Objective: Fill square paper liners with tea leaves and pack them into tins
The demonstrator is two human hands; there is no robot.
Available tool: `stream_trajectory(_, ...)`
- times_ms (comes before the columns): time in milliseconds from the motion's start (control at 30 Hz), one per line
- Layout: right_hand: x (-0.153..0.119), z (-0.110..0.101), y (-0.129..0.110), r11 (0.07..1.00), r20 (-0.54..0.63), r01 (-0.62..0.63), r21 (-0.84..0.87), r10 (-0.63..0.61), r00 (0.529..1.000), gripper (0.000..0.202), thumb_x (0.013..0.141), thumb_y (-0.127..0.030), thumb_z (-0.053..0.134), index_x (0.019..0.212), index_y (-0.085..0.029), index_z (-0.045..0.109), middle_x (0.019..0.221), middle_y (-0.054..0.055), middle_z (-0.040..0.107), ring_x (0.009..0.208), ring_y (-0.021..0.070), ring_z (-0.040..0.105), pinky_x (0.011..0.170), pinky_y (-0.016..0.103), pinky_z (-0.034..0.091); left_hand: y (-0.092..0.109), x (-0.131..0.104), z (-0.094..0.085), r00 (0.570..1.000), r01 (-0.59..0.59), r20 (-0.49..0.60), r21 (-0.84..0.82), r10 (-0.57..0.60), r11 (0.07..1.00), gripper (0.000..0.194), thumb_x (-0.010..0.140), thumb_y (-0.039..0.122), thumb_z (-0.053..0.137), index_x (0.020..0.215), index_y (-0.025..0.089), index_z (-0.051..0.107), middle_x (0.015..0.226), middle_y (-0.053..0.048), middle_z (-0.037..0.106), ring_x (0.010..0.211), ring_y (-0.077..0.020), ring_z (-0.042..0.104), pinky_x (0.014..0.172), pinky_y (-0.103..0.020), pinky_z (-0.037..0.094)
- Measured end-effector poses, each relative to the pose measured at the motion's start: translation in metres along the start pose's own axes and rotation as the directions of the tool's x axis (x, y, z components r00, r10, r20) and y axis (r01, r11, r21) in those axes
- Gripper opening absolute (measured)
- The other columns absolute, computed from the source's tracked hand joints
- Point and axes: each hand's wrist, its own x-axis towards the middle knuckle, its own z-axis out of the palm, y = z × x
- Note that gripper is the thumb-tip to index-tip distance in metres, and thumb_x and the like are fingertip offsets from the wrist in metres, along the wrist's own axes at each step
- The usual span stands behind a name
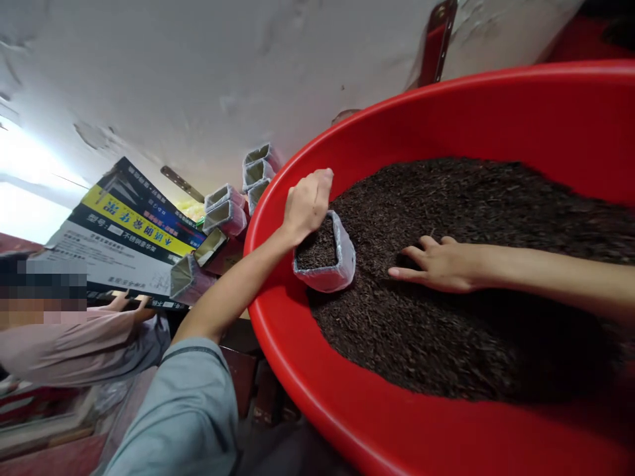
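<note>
A bag-lined box (337, 278) filled with dark shreds (426, 344) sits inside a big red tub (501, 433), near the tub's left side. The left hand (308, 205) is at the box's far edge, its grip curled; I cannot tell whether it pinches the rim. The right hand (444, 266) lies palm down on the loose shreds, beside but apart from the box, its grip spread. Outside the tub, more lined boxes (225, 218) stand near a printed cardboard sheet (133, 241), and another person (74, 347) is at the left.
</note>
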Motion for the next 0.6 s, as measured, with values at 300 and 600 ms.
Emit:
stream_trajectory(300, -0.004, -0.005, -0.009, 0.998, 0.052, 0.008, -0.057, -0.005, 0.999, 0.091, 0.075, -0.095, 0.036, 0.125, -0.026, 0.069, 0.126, 0.023, 0.062, 0.116, 0.0471, 0.058, 0.090, 0.065, 0.050, 0.002, 0.007, -0.017, 1.000, 0.008, 0.004, 0.089, -0.008, 0.996, 0.034, 0.106, 0.033, 0.042, 0.122, 0.016, 0.067, 0.123, -0.012, 0.071, 0.114, -0.0238, 0.063, 0.104, -0.038, 0.045)
stream_trajectory(600, -0.016, -0.042, -0.037, 0.991, 0.216, -0.033, -0.131, 0.061, 0.974, 0.085, 0.082, -0.087, 0.040, 0.124, -0.019, 0.068, 0.122, 0.025, 0.066, 0.112, 0.0491, 0.064, 0.087, 0.066, 0.052, 0.013, -0.067, -0.058, 0.829, -0.310, 0.521, 0.126, 0.203, 0.942, 0.097, 0.075, 0.071, 0.076, 0.145, 0.009, 0.050, 0.146, -0.024, 0.052, 0.138, -0.0375, 0.048, 0.112, -0.046, 0.044)
